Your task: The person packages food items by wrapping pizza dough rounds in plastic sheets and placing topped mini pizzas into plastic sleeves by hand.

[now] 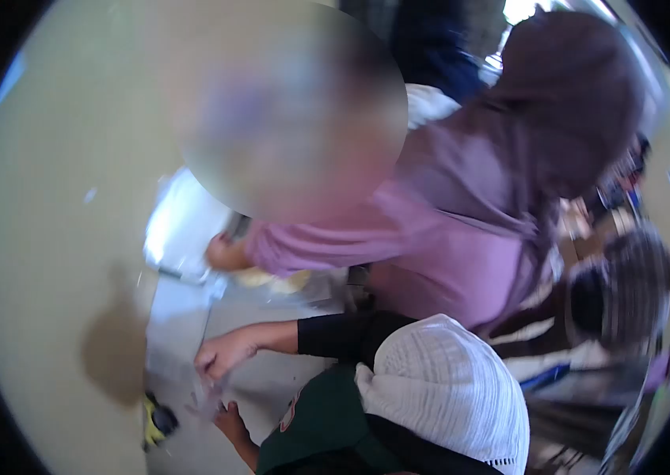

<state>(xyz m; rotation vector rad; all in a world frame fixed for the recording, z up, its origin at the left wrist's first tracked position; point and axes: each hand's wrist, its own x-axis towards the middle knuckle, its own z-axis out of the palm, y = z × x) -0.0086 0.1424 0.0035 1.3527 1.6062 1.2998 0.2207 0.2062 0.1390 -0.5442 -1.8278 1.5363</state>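
Neither of my own hands shows in the head view, which is turned sideways and partly blurred. A person in a white knit cap (458, 388) and a green apron holds a piece of clear plastic (212, 396) between both hands at the table (180, 317). Beside them, a person in a pink top (446, 265) and a purple head covering reaches over the same table. That person's hand (226, 253) is close to a shiny white, plastic-like object (180, 226) and some pale yellow pieces (291, 281) on clear plastic.
A yellow and black object (159, 419) stands by the table's edge along the plain wall (58, 237). Another person in a striped cap (636, 285) is farther off, near a blue item (545, 376). A round blurred patch covers the upper middle.
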